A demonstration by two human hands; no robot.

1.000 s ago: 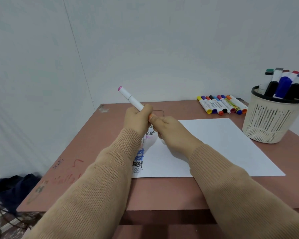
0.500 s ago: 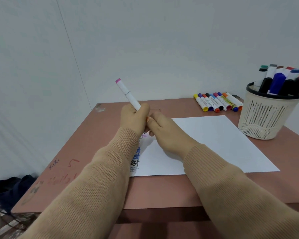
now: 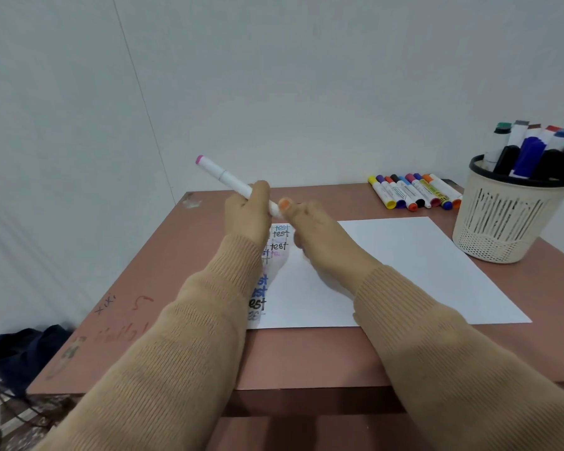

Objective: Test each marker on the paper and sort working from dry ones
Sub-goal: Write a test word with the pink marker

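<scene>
Reddish-brown wooden counter [image 3: 163,288] stands against a pale wall [image 3: 306,76]. Its left edge runs back to the corner, and its front edge lies under both forearms. A bare strip of counter left of the sheet carries faint scribbles [image 3: 124,307]. The white paper sheet [image 3: 404,271] lies flat, with a band of bare counter between its near edge and the front edge. The right part of the sheet is blank. A column of handwritten "test" words [image 3: 279,237] runs down its left margin, partly hidden by the left sleeve.

Left hand [image 3: 246,216] is raised above the sheet's far left corner, its fingers curled round a white felt marker with a pink end [image 3: 228,179]. The marker tilts up and to the left, clear of the paper. Right hand [image 3: 316,236] is just beside it and motion-blurred, its thumb at the marker's lower end. Whether those fingers pinch anything cannot be told.

A row of capped coloured markers [image 3: 414,192] lies on the counter at the back, beyond the sheet. A cream perforated plastic basket [image 3: 502,222] stands upright just beside the sheet's far right corner. It holds a bunch of upright thick markers [image 3: 531,151].

A dark bag [image 3: 17,349] lies on the floor at left.
</scene>
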